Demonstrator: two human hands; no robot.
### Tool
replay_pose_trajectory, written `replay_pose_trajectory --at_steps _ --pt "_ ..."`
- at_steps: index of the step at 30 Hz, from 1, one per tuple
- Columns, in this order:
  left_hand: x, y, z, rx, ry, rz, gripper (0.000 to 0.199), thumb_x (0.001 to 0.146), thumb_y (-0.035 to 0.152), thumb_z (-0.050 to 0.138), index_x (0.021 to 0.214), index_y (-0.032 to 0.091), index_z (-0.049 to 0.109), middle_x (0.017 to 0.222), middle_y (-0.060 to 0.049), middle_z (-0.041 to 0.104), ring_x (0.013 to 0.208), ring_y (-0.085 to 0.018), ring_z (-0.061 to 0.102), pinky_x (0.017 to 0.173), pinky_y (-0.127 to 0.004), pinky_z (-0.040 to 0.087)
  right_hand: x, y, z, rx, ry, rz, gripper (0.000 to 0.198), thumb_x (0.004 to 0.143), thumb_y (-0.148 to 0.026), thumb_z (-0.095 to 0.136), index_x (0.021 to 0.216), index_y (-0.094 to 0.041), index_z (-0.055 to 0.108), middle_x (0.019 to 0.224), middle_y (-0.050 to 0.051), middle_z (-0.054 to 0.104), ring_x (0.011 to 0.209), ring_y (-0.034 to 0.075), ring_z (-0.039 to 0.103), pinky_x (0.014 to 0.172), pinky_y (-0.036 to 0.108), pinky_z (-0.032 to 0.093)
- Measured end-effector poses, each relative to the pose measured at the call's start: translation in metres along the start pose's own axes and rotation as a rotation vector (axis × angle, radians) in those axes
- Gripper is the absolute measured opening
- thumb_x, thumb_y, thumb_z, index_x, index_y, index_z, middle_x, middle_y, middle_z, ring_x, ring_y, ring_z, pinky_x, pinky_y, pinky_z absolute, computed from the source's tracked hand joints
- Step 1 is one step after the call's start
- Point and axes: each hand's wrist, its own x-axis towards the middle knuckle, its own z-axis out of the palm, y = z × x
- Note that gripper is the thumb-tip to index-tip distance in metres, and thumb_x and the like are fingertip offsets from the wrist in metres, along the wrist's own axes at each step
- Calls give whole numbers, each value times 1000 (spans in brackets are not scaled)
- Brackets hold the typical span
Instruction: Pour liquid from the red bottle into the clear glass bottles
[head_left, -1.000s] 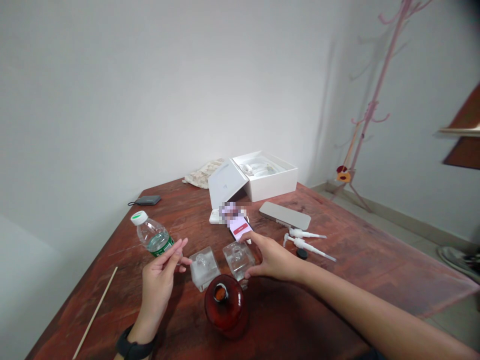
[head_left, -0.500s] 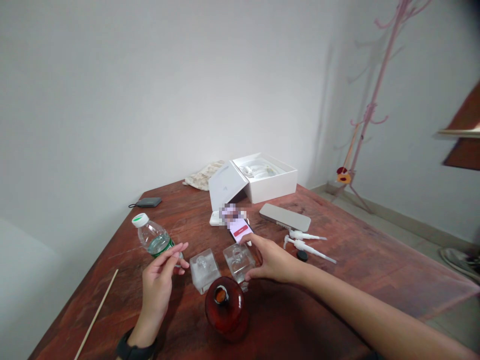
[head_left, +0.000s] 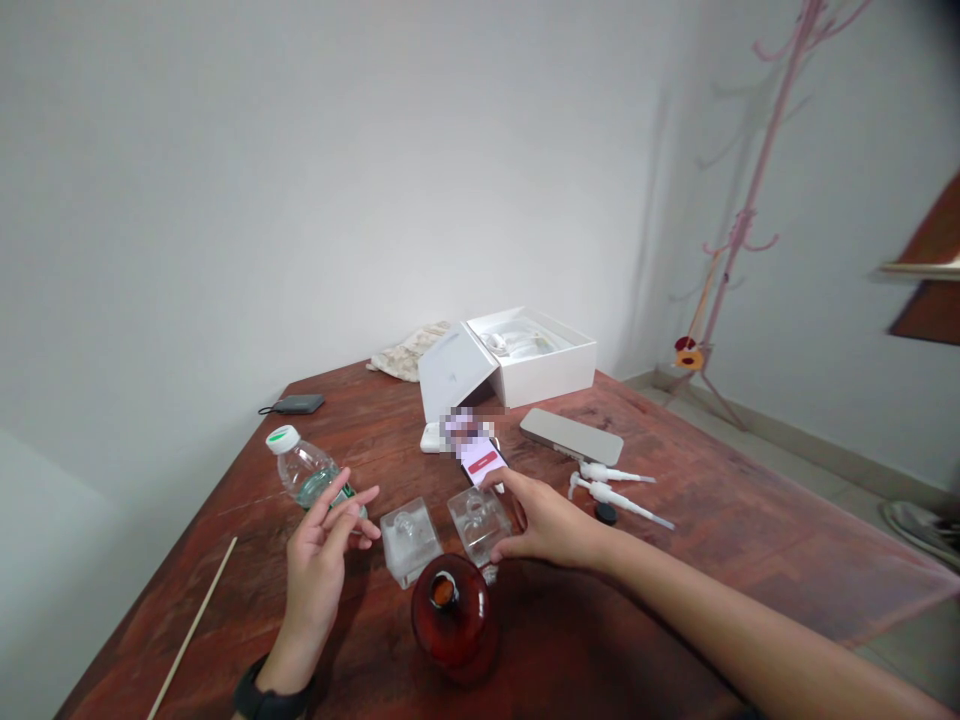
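My right hand [head_left: 551,522] spans the right-hand clear square container [head_left: 480,520], thumb at its near side and fingertips at its far corner. To its left stands a second clear square container [head_left: 410,540] of the same look. In front of the two is a round amber bottle [head_left: 452,625], uncapped, its mouth facing up. My left hand [head_left: 322,545] is raised palm inward with fingers apart and holds nothing. Behind its fingers stands a plastic water bottle [head_left: 304,465] with a white cap, partly covered by the hand.
White pump heads [head_left: 611,492] and a black cap [head_left: 605,513] lie right of my right hand. Beyond are a phone [head_left: 484,462], a pale flat case [head_left: 571,436] and an open white box [head_left: 547,375]. A thin wooden stick [head_left: 193,628] lies at left, a grey power bank [head_left: 296,404] farther back.
The fingers of my left hand have spread, with the index finger lifting upward. My right hand stays in place at the clear container.
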Motion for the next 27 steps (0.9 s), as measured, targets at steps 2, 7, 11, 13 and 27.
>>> replay_pose_trajectory --at_steps 2,7,11,13,27 --pt "-1 1 1 -5 -9 -11 93 79 50 92 157 14 59 119 -18 85 62 -16 73 56 -26 58 0 1 1 -2 0 1 77 63 -22 105 127 -22 62 122 8 76 111 33 74 98 41 55" --pt "-1 2 0 -16 -25 -19 104 79 53 94 165 15 50 131 -20 82 65 -16 74 56 -24 58 0 1 1 -9 6 8 76 63 -24 105 127 -23 63 116 6 76 105 32 73 94 39 55" --pt "1 -2 0 -13 -39 5 114 80 56 94 172 17 39 135 -21 80 65 -16 75 56 -24 60 0 2 1 -9 3 11 78 64 -24 105 130 -22 64 114 6 76 101 30 73 92 38 55" --pt "1 -3 1 -4 -39 26 120 81 57 94 175 19 30 133 -20 81 64 -16 75 55 -24 60 0 3 2 -7 1 10 78 66 -25 105 132 -21 64 112 6 76 98 29 73 91 37 55" --pt "0 -7 -2 -31 -62 4 67 84 66 88 121 12 76 83 -11 85 58 -20 74 55 -27 60 -1 6 4 3 7 -2 75 71 -24 102 137 -20 66 105 5 77 86 25 72 85 35 56"
